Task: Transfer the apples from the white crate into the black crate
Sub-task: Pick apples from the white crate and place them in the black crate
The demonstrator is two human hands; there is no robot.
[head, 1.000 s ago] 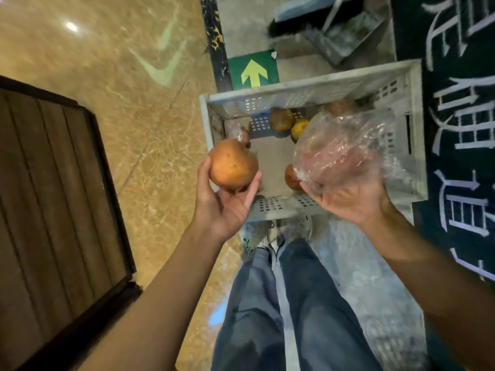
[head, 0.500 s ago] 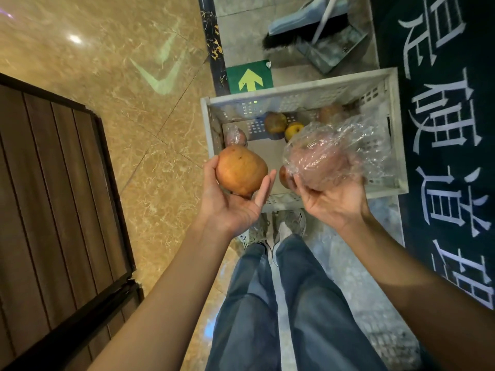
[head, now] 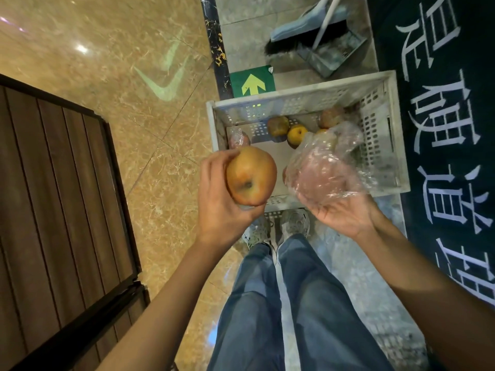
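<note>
Gripping 1 bare apple [head: 251, 175], left hand [head: 217, 207]; right hand [head: 341, 214] round 1 film-veiled apple [head: 321, 179].

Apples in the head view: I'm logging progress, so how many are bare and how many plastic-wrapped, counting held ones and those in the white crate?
Bare apples: 4
Plastic-wrapped apples: 2
Total: 6 clearly seen; others may be hidden.
</note>
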